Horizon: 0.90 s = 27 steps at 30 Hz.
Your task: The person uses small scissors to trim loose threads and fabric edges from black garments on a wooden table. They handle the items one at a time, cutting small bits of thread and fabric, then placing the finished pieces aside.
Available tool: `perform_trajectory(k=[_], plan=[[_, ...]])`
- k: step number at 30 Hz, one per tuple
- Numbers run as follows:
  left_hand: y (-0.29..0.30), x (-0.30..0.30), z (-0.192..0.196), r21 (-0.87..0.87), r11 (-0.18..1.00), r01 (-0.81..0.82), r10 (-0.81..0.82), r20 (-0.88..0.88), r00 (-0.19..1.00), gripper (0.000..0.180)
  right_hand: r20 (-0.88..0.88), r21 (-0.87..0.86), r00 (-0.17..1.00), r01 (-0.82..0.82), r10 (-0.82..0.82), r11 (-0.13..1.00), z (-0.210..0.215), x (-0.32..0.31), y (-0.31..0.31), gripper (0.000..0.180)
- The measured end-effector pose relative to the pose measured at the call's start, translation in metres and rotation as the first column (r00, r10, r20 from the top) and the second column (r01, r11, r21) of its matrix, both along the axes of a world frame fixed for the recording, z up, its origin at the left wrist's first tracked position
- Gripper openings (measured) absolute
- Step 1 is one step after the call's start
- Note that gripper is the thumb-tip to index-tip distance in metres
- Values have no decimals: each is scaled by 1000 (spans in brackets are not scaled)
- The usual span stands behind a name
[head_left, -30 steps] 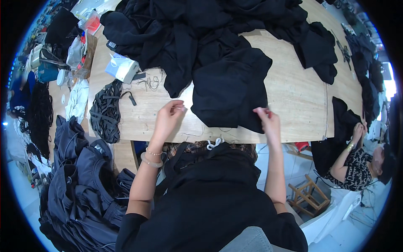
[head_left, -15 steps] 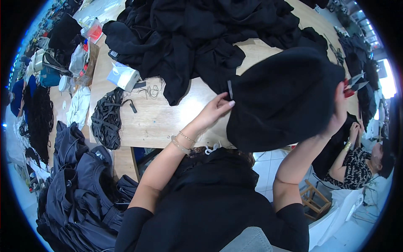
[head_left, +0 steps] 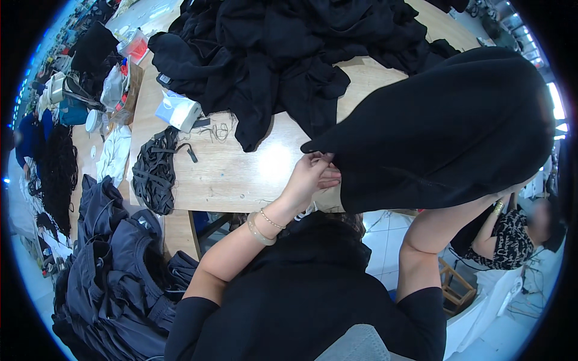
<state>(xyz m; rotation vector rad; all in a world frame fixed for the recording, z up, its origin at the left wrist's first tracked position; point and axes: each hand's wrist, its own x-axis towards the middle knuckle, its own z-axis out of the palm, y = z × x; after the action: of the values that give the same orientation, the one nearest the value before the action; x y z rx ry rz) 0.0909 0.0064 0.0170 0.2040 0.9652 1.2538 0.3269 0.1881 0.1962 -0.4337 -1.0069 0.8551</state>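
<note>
The black garment had come up off the wooden table, where it had lain flat a second before, and now hung in the air on the person's right, spread wide between both hands. The left hand pinched its near edge with the fingers closed on the cloth. The right hand was hidden behind the fabric, so I could not tell its grip, though the raised forearm suggested it held the far side. It looked to me like the piece was being lifted for turning or checking. The big heap of black clothes stayed on the table, a bundle of dark straps beside it.
</note>
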Motion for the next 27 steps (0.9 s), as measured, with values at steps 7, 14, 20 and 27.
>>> perform_trajectory(k=[7,14,20,27], plan=[[-14,-36,-6,173,981,-85,29,305,952,26,-2,-75,1000,22,-22,997,-3,17,8,37],[-71,-112,69,286,849,-445,469,-18,883,26,-48,-301,988,-152,144,942,-27,23,-25,36],[-125,-210,-52,-99,892,-440,-74,-994,74,20,261,-865,782,-71,566,497,-196,-51,-53,19],[-58,-107,22,369,908,-199,364,-929,-62,18,14,-868,732,-330,682,372,-217,-61,-68,10]])
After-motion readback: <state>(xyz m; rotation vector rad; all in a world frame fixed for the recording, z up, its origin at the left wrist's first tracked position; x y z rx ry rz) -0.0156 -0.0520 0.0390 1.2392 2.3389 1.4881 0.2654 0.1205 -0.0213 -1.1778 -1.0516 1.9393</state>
